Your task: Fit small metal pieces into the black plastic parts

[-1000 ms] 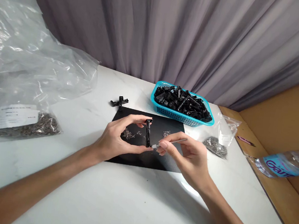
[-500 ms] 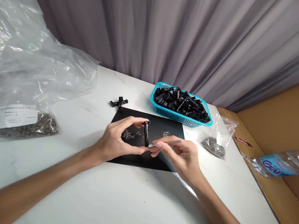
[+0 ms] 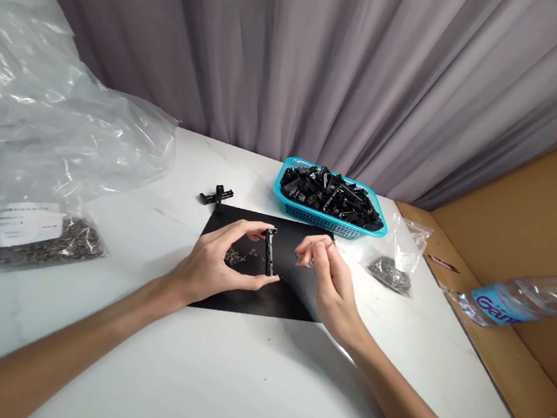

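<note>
Change since earlier frame: right hand withdrawn from the black part to the right-hand metal pile.
Labelled bag: far left, metal pieces inside.
Left hand: thumb and fingertips gripping the black part's two ends, above the mat.
Blue basket: behind, full of black parts.
Right hand: fingers pinched on a slim tool, mostly hidden.

The label on the bottle reads "Gar", the rest unclear.
</note>
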`<state>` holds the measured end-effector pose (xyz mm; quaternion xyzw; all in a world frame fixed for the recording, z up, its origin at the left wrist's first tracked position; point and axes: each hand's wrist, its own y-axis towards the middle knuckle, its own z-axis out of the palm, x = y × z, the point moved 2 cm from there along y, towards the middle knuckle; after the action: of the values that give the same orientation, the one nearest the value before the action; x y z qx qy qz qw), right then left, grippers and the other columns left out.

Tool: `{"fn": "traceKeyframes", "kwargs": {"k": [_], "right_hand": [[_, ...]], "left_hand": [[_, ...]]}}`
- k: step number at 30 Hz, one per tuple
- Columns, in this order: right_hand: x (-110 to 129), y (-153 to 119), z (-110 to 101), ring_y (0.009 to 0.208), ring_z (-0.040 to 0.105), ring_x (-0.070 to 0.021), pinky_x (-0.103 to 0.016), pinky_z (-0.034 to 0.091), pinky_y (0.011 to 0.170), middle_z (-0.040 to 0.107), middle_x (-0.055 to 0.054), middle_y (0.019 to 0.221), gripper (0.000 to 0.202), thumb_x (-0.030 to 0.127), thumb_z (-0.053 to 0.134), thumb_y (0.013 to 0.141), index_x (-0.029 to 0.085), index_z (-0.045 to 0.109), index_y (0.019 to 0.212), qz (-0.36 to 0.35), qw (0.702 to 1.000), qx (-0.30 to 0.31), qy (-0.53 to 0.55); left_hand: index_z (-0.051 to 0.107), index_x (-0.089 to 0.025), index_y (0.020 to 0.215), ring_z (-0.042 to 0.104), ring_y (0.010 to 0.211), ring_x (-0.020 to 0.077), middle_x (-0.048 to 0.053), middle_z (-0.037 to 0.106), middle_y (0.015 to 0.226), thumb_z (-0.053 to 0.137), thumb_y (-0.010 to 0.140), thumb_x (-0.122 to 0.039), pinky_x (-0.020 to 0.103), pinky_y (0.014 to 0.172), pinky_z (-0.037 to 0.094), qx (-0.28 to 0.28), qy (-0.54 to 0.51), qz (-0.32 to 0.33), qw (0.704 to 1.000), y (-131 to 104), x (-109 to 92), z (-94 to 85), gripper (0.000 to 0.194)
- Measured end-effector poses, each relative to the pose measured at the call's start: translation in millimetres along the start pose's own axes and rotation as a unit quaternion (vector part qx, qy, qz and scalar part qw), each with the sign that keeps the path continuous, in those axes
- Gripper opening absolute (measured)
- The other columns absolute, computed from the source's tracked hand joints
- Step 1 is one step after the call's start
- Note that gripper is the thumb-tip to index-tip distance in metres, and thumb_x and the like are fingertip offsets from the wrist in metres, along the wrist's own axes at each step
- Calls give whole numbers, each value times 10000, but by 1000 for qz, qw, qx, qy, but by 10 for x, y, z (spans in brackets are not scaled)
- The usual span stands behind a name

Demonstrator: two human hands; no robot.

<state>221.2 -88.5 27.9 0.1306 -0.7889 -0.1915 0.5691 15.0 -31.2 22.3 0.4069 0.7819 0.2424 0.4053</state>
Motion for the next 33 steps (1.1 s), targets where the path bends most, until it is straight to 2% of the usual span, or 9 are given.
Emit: {"fn": "traceKeyframes", "kwargs": {"k": [4,9,14,19,22,25,27,29,33], "right_hand": [[-76,-11,143,816,592,-160,-289,479,760,677,-34,966,285,462,488,1051,214,586,1149,51,995,75,-29],[-156,51,215,688,511,-152,-291,443,674,704,-10,841,298,399,665,958,194,654,1174,29,993,88,-78],[-243,306,-151,728,567,-180,-321,476,701,717,-48,866,221,376,605,1001,197,735,993,-65,981,-36,-178],[-290,769,-718,802,584,-224,-386,499,778,733,-88,941,275,427,564,1016,205,724,983,-145,921,-199,-301],[-322,1011,-832,903,567,-282,-462,499,854,717,-116,925,310,452,570,1004,193,733,951,-129,905,-169,-369],[-289,953,-686,1010,557,-310,-496,499,916,664,-149,1010,309,437,579,1004,171,735,1024,-130,898,-169,-384],[-246,740,-453,1028,569,-284,-466,518,930,634,-140,1045,289,368,507,1046,185,731,1047,-154,917,-110,-350],[-221,458,-165,1023,593,-252,-421,548,918,629,-124,1071,287,317,465,1066,211,727,1116,-167,938,41,-302],[-213,31,188,1047,615,-255,-419,581,899,612,-137,1188,349,314,468,1067,210,638,1353,-151,926,170,-302]], "left_hand": [[564,-238,1348,703,1089,240,71,702,1211,828,812,-345,382,1019,580,27,28,-15,999,-23,28,6,607],[463,-294,1455,618,1280,248,69,594,1408,772,875,-377,396,1120,519,98,5,-88,991,-45,42,63,663],[435,-302,1503,566,1351,276,74,530,1500,653,942,-524,454,1143,487,100,61,-144,983,21,149,-9,641],[684,-227,1062,658,1132,246,56,713,1146,525,1023,-386,459,1053,511,34,116,-100,988,88,381,-115,229],[680,-229,944,666,1003,222,35,732,1009,511,1022,-317,433,992,520,51,117,-60,990,81,450,-102,206],[678,-232,979,653,1024,244,47,731,1035,501,1014,-283,451,984,507,53,155,-55,985,82,510,-122,187],[679,-227,1025,633,1061,277,73,724,1079,498,1007,-283,474,985,496,38,199,-67,977,91,577,-174,191],[673,-224,1101,611,1095,312,104,709,1137,503,998,-291,491,977,487,25,250,-84,964,93,661,-235,210],[608,-188,1264,584,1147,362,166,665,1249,504,988,-306,502,977,466,14,347,-116,931,47,806,-301,318]]}}
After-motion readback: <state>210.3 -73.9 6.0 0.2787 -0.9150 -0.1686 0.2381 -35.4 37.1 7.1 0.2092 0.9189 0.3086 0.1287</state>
